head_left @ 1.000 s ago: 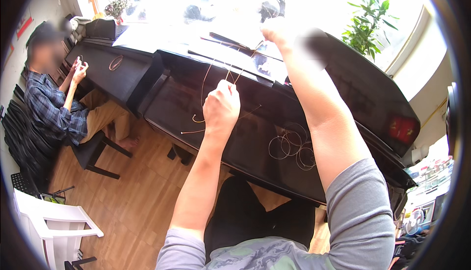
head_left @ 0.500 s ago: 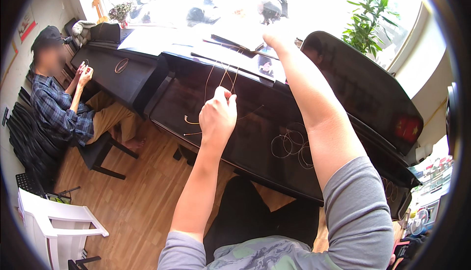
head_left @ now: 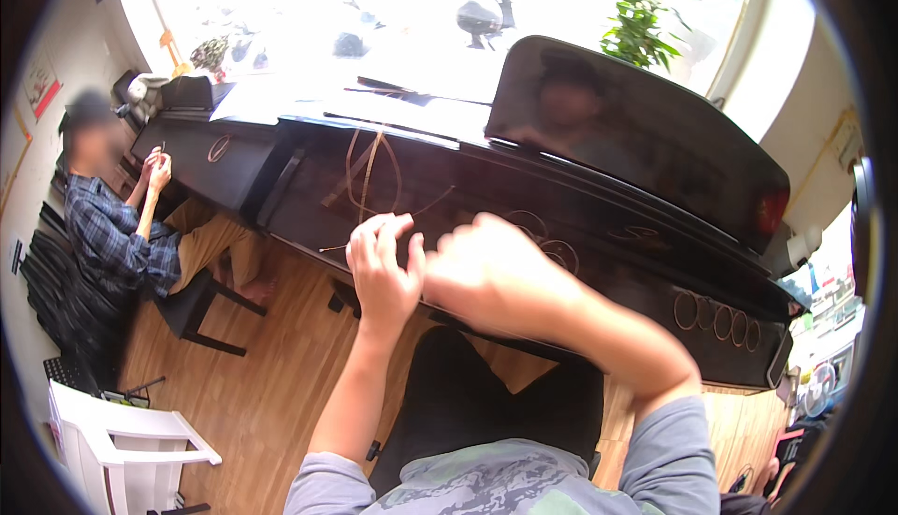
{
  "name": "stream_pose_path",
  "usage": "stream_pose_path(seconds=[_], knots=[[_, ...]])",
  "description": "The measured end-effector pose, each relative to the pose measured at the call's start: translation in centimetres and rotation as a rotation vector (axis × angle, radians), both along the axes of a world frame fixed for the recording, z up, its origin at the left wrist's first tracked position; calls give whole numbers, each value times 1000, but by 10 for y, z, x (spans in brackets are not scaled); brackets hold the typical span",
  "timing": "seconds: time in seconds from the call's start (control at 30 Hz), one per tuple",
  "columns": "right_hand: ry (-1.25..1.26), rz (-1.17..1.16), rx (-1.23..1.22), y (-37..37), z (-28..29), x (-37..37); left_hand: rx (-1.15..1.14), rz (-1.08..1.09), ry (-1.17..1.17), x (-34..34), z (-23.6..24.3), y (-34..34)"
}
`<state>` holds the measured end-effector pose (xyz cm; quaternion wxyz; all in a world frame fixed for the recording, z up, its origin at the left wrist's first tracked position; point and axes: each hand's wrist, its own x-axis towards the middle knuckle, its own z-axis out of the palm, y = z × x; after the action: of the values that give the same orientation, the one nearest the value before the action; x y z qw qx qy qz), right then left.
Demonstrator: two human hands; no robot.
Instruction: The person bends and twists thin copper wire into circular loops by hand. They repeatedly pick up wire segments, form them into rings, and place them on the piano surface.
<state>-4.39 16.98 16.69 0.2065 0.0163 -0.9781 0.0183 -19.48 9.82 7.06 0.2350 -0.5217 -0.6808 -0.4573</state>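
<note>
Here's the brown cord (head_left: 369,174), thin and pliant, hanging in a long narrow loop with a thicker-looking, doubled run down its middle. It sits just above the left hand (head_left: 383,272), over the dark surface (head_left: 608,304), its upper end near the white sheets (head_left: 257,103), its lower bend right by the fingertips. Left of that hand, a thin strand pokes out with a pale tip.

And the hands! The left one comes up from below, forearm steep, wrist nearly straight, fingers bent forward and thumb standing apart from them. Whether it pinches the cord, I can't tell. The right hand (head_left: 482,267) cuts in from the right, elbow bent out wide, forearm slanting up and leftward, knuckles uppermost. It's badly blurred and right beside the left thumb; whether it's closed on anything, I cannot tell.

Beyond the right hand, thin wire coils (head_left: 577,258) lie on the dark surface, partly hidden by that arm, while farther right a row of rings (head_left: 715,320) lines up, side by side.
</note>
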Motion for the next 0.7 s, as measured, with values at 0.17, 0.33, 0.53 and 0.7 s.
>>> stream_pose_path(seconds=[0.17,0.33,0.53,0.7], knots=[[247,-332,-435,-50,-84,148,-62,-514,-121,106,-29,-11],[458,-762,-829,-25,-139,240,-285,-1021,-335,188,-47,21],[659,-568,-1247,-13,-156,259,-416,-879,-558,204,-61,40],[646,-500,-1326,-8,-160,265,-409,-1097,-717,191,-74,54]])
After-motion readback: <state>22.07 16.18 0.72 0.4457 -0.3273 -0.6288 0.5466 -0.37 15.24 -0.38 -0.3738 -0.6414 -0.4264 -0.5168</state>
